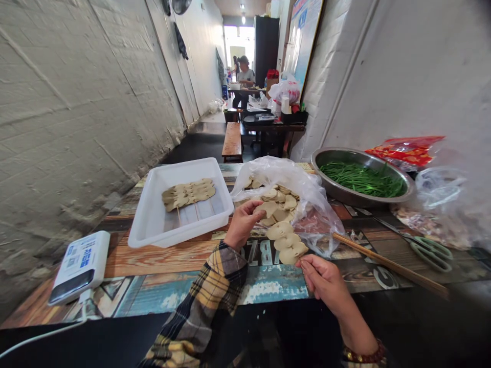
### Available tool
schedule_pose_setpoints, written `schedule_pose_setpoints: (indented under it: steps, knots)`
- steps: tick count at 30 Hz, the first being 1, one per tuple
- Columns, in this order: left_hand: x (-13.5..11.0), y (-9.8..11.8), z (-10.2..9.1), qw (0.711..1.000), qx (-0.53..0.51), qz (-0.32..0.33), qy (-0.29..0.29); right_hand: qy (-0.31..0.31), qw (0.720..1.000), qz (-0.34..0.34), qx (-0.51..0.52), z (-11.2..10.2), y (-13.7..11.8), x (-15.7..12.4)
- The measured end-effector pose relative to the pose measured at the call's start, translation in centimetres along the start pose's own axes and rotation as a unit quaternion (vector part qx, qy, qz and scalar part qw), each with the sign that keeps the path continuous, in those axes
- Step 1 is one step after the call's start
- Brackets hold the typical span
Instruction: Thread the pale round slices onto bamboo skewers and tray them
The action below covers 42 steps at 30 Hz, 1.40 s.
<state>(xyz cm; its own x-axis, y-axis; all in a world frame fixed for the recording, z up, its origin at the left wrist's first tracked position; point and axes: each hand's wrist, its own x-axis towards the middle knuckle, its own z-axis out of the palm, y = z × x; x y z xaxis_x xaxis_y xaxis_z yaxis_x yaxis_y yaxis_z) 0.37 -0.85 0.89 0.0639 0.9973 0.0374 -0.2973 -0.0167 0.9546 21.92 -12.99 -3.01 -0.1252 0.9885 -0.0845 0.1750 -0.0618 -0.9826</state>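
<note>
My left hand (242, 224) pinches a thin, round beige slice (267, 208) between thumb and fingers. My right hand (322, 278) is closed near the lower end of a skewer of beige slices (287, 243), threaded in a short overlapping row. Most of its stick is hidden by the slices and my fingers. Behind my hands, an opened clear plastic bag (264, 171) holds a heap of loose round slices (282, 197). To the left, in a white plastic tray (148, 225), several filled skewers (187, 194) lie side by side.
A steel basin (326, 191) of green chives (364, 179) stands at the right. Near it lie green-handled scissors (429, 250), a bundle of wooden sticks (391, 263) and plastic bags (441, 186). A white device (82, 263) with a cable sits left. Farther back, a person (245, 74) works at another table.
</note>
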Motion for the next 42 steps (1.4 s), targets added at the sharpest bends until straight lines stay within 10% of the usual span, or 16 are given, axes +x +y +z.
schedule_pose_setpoints:
  steps: [42]
  knots:
    - [0.04,-0.82,0.26,0.983,0.163,0.085,-0.014,0.006,0.999,-0.014,-0.049,0.68,0.24,0.58]
